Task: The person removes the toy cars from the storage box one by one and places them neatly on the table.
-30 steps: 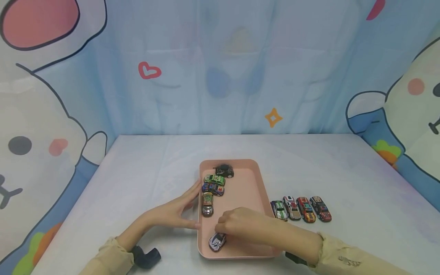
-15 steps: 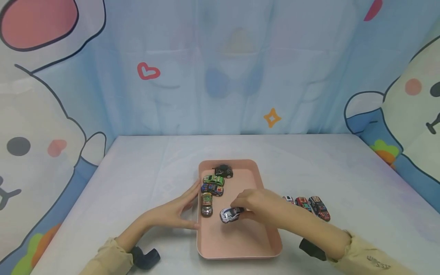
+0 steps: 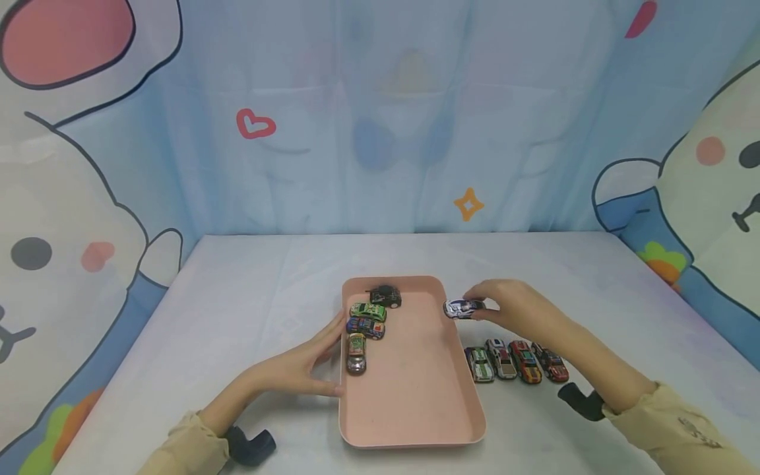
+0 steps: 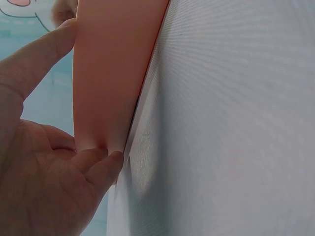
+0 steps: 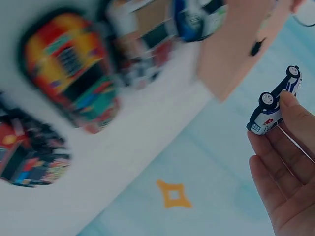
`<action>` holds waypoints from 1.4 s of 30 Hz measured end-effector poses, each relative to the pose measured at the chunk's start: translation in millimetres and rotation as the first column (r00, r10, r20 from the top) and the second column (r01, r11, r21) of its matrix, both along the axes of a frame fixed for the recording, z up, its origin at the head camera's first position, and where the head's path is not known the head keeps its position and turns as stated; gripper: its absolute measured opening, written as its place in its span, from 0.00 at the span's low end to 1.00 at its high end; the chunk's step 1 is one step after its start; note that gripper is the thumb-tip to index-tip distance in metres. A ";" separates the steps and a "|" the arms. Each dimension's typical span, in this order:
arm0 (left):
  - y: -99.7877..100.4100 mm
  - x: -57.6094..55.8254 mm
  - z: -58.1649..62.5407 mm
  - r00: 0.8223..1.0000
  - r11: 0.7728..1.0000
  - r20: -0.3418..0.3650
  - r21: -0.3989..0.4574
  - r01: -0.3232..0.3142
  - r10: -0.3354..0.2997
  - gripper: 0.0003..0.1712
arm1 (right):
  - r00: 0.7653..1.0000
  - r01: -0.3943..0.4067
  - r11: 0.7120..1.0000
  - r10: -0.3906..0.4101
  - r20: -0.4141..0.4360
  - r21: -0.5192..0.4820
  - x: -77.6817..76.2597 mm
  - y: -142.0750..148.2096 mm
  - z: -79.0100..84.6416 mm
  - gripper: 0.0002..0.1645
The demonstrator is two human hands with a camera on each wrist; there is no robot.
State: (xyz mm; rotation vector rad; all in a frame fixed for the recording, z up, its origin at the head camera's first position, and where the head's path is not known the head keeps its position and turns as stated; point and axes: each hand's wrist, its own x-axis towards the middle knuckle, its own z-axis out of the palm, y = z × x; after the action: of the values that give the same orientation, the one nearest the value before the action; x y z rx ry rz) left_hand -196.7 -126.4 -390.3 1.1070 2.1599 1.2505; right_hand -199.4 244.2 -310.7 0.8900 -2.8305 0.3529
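Note:
A white and dark blue toy car (image 3: 463, 308) is pinched between the thumb and fingers of my right hand (image 3: 516, 307), over the right rim of the pink tray (image 3: 415, 389). In the right wrist view the toy car (image 5: 273, 105) shows its wheels and one end. My left hand (image 3: 303, 363) rests its outstretched fingers and thumb against the tray's left side; in the left wrist view the fingertips touch the tray wall (image 4: 113, 73). Inside the tray, along its left side, lie a black car (image 3: 386, 296), a green car (image 3: 368, 311), a blue car (image 3: 365, 327) and a brownish car (image 3: 356, 354).
Right of the tray, side by side on the white table (image 3: 261, 290), stand a green and white car (image 3: 479, 364), a white and red car (image 3: 501, 359), an orange-red car (image 3: 526, 362) and a dark car (image 3: 552, 364). A printed curtain (image 3: 404, 119) hangs behind.
My right hand has lifted the white and blue car from the tray's near left part and carried it right and away, past the right rim. The left hand stays at the tray.

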 end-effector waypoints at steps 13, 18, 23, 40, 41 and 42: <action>0.2 0.0 -1.8 1.000 1.000 -0.010 -0.007 -0.013 0.013 0.64 | 0.987 0.088 0.994 -0.095 0.132 0.063 -21.5 30.8 -31.9 0.13; -0.2 0.5 -1.3 1.000 1.000 -0.005 -0.006 -0.015 0.015 0.64 | 0.985 0.076 0.993 -0.089 0.145 0.096 -24.7 28.9 -39.7 0.14; -0.5 -0.5 -2.8 1.000 1.000 -0.005 -0.009 -0.018 0.018 0.64 | 0.981 0.090 0.989 -0.109 0.162 0.120 -24.7 24.3 -41.4 0.15; -0.8 -1.5 -4.0 1.000 1.000 -0.005 -0.007 -0.009 0.009 0.64 | 0.978 0.078 0.990 -0.099 0.182 0.120 -27.3 24.5 -48.8 0.16; -0.9 -1.5 -4.0 1.000 1.000 -0.006 -0.006 -0.009 0.009 0.64 | 0.978 0.077 0.990 -0.098 0.182 0.120 -27.5 24.3 -49.1 0.16; -0.9 -1.4 -4.1 1.000 1.000 -0.005 -0.006 -0.008 0.008 0.64 | 0.979 0.076 0.990 -0.098 0.180 0.122 -27.3 24.0 -49.1 0.15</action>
State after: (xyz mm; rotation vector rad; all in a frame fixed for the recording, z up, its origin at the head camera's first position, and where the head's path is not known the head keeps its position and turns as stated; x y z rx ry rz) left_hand -198.2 -127.3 -394.4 1.1014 2.1730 1.2455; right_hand -226.8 268.2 -359.8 0.7881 -3.0777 0.2778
